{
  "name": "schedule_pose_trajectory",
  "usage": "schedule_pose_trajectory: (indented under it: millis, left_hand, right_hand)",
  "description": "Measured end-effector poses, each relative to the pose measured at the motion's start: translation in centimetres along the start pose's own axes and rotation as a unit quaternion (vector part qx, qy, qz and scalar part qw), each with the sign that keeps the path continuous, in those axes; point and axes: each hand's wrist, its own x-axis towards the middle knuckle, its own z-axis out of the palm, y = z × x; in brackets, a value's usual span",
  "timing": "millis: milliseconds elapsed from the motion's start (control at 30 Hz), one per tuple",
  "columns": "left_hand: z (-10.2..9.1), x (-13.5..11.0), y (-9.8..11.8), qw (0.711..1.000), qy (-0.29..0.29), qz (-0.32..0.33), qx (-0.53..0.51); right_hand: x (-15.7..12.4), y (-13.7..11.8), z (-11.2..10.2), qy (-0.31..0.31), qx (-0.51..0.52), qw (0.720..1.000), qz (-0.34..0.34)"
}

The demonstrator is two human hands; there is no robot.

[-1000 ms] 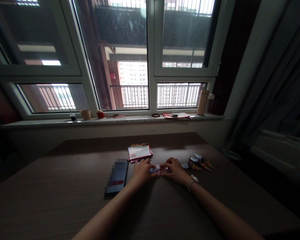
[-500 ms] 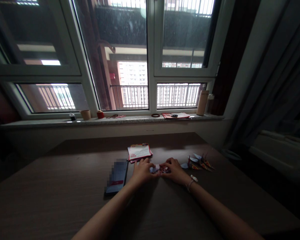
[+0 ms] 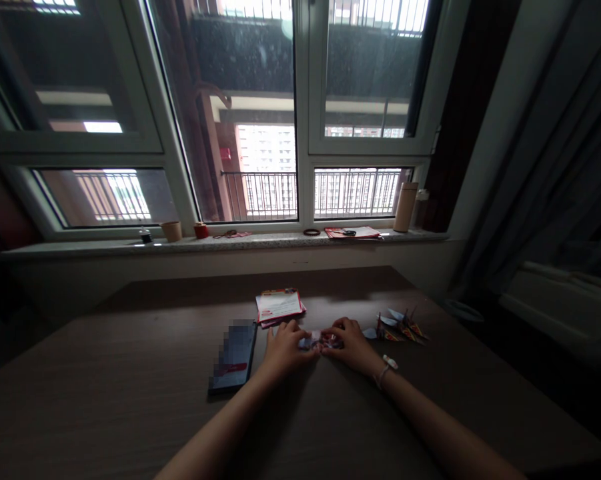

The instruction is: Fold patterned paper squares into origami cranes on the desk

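Both hands rest on the dark wooden table (image 3: pixel 130 400), meeting over a small patterned piece of folded paper (image 3: pixel 318 342). My left hand (image 3: pixel 285 349) pinches its left end with curled fingers. My right hand (image 3: pixel 349 345), a pale bracelet on its wrist, presses and pinches the right end. The paper lies flat against the tabletop between the fingertips, and most of it is hidden by them.
A stack of red and white paper sheets (image 3: pixel 279 305) lies just beyond my left hand. A dark phone (image 3: pixel 234 357) lies to its left. Several folded paper cranes (image 3: pixel 399 327) sit to the right. Cups (image 3: pixel 171 231), papers (image 3: pixel 354 232) and a tall flask (image 3: pixel 405 206) stand on the windowsill.
The hands stay on the folded paper with only small finger shifts. The view has tilted very slightly.
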Motion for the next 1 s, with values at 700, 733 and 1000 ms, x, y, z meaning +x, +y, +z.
schedule_pose_trajectory:
  millis: [700, 733, 1000]
  left_hand:
    - [0.8, -0.4, -1.0, 0.994, -0.024, 0.090, -0.062]
    - [0.8, -0.5, -0.9, 0.993, -0.030, 0.091, -0.063]
    - [0.7, -0.3, -0.9, 0.995, -0.021, 0.075, -0.057]
  right_hand:
    - [0.5, -0.6, 0.2, 0.070, -0.123, 0.990, -0.001]
    - [0.5, -0.6, 0.3, 0.065, -0.120, 0.991, -0.001]
    - [0.1, -0.4, -0.5, 0.069, -0.060, 0.995, -0.049]
